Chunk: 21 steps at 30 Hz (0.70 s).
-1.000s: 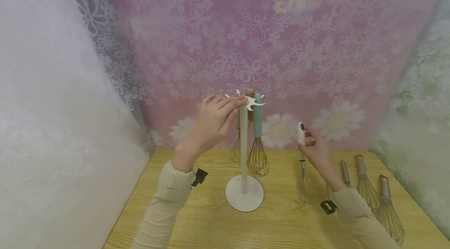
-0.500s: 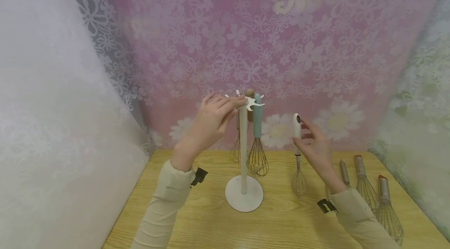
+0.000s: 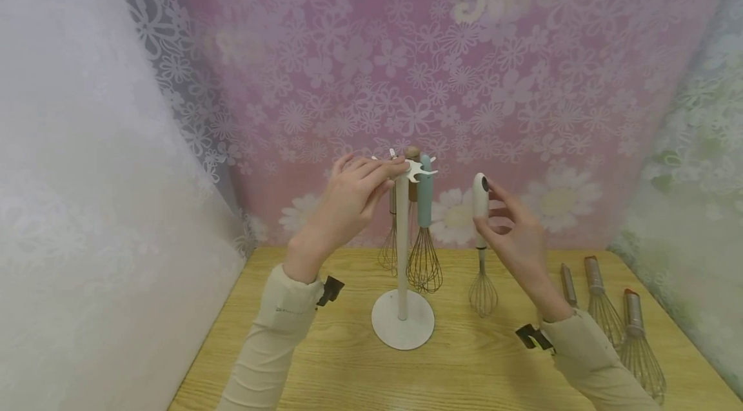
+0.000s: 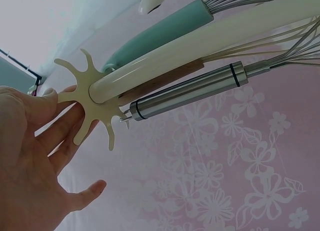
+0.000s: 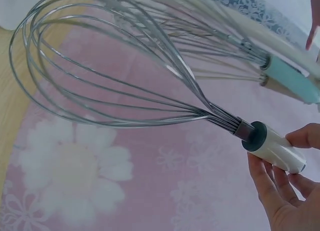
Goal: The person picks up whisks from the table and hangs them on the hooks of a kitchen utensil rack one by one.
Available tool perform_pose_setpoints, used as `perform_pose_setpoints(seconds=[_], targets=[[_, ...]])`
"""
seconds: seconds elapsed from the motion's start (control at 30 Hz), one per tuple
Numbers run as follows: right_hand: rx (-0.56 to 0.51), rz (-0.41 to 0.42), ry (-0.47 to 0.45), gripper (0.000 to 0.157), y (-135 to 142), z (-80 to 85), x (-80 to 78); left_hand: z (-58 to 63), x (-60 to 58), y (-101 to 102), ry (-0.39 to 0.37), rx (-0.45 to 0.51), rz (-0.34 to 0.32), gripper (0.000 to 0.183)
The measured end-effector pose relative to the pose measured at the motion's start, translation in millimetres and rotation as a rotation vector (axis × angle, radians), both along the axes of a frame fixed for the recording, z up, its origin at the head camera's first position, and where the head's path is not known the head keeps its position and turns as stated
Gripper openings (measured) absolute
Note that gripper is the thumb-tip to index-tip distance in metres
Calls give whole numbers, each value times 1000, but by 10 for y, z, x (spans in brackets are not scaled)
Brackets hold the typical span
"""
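In the head view my left hand (image 3: 348, 204) rests its outstretched fingers on the star-shaped hook top (image 3: 415, 170) of a white stand. A whisk with a teal handle (image 3: 425, 195), one with a wooden handle (image 3: 412, 153) and one with a steel handle (image 4: 190, 91) hang from its hooks. To the right of the stand, my right hand (image 3: 516, 240) pinches a whisk by its white handle (image 3: 480, 204). That whisk is upright in the air, handle up and wires (image 5: 125, 76) down. The right wrist view shows thumb and fingers on opposite sides of the handle.
Several steel-handled whisks lie at the table's right side, among them one with a red end (image 3: 634, 314). The stand's round white base (image 3: 403, 333) is on the wooden table (image 3: 325, 366). Flowered cloth (image 3: 371, 75) closes off the back and sides.
My right hand has moved the white-handled whisk left and upward, closer to the stand. My left hand has stayed on the stand's top.
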State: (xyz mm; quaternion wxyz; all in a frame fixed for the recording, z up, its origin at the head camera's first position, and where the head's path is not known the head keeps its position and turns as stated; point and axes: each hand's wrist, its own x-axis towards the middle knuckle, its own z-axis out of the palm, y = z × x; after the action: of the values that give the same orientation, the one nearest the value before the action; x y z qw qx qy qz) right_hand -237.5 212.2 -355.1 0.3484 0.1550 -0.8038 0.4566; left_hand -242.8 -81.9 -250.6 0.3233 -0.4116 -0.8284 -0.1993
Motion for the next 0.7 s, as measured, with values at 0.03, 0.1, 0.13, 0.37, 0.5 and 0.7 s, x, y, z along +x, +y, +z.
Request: perform_pose_setpoints(seconds=[0.03,0.1,0.13,0.37,0.5,0.7], targets=[[-4,9,1,67,-20,25,15,1,1,0,0,-1,0,32],[-10,23,8,67,-58,74,49,2,2,0,0,-3,5,32],[-16,35,13,67,-76,96,63,2,3,0,0,-5,7,32],[-33,96,28,69,-176,237,143,2,0,5,5,-7,14,31],[-31,106,30,69,-224,313,171,2,-5,11,21,-9,14,30],[-20,149,30,69,-313,406,221,2,8,8,26,-12,21,30]])
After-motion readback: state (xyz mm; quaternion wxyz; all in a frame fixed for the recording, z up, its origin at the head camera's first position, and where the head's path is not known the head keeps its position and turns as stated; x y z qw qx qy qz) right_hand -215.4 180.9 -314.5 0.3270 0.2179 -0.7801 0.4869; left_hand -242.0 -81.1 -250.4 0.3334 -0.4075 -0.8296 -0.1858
